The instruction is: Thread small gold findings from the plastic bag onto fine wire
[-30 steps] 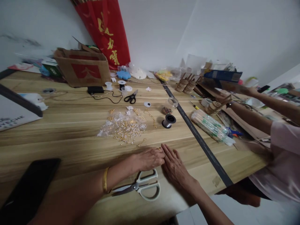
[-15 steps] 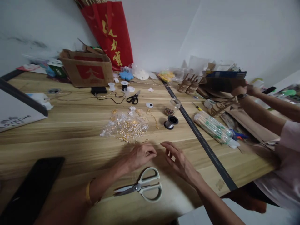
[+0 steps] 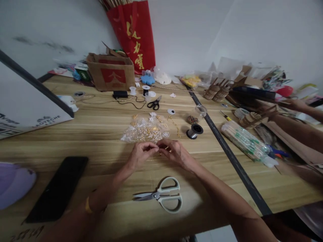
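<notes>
My left hand point(image 3: 141, 154) and my right hand point(image 3: 174, 152) meet fingertip to fingertip above the table, both pinched. Whatever lies between the fingers is too small to make out. Just beyond them spreads a heap of gold and clear beads and small plastic bags point(image 3: 145, 129). A gold chain point(image 3: 175, 126) lies right of the heap, beside a black spool of thin wire point(image 3: 194, 131). Nearer to me, below the hands, rest grey-handled scissors point(image 3: 161, 195), blades pointing left.
A black phone point(image 3: 58, 190) lies at left, near a white box point(image 3: 32, 101). Black scissors point(image 3: 154, 103), a paper bag point(image 3: 111, 74) and a red bag point(image 3: 136, 37) stand farther back. At right, another person's arms point(image 3: 295, 124) reach over wrapped sticks point(image 3: 244, 139) and cardboard.
My hands, apart before, have come together at the fingertips near the bead heap. The view has shifted left. At right, the other person's arms have moved over the boxes.
</notes>
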Demonstrator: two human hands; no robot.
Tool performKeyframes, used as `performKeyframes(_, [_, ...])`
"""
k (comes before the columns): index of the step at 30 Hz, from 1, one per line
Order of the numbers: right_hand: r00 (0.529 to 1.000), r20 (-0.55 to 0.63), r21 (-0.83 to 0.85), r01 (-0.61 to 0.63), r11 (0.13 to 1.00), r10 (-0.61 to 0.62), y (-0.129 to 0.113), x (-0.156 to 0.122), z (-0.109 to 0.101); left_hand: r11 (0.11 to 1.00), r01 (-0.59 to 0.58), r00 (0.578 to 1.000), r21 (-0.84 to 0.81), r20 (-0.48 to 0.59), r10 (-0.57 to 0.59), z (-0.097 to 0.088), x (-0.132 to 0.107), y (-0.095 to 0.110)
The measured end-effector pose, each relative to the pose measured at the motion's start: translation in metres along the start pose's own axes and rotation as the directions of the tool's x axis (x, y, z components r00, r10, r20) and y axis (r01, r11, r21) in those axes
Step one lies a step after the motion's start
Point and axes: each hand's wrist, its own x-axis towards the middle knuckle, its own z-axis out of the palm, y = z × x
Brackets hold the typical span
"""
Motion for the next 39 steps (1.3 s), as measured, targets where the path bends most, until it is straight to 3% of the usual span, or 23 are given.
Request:
performKeyframes(9, [1.0,0.028,-0.007,-0.009,1.0,0.009,0.009,0.01,0.014,0.999,0.011,0.996,0.044,-0.09,-0.007,-0.008,-0.006,-0.015])
performKeyframes(15, [0.998,-0.058,0.044,0.025,0.999,-0.022,0.019,0.005,0.029,0.986,0.004,0.997,0.169,-0.07,0.008,-0.011,-0.007,-0.024])
performKeyframes(25, [0.996,-0.068,0.092,0.061,0.994,-0.055,0.025,0.005,0.03,0.964,0.018,0.997,0.265,-0.083,0.004,-0.012,-0.01,-0.023])
performKeyframes(34, [0.994,-0.104,0.147,0.031,0.989,-0.016,0.029,-0.008,0.042,0.929,-0.008,0.999,0.37,-0.038,0.024,-0.012,-0.02,-0.025])
performKeyframes(39, [0.981,-0.192,0.11,0.062,0.992,-0.039,0.033,-0.015,0.049,0.843,-0.131,0.991,0.522,0.038,0.131,-0.013,-0.024,-0.027])
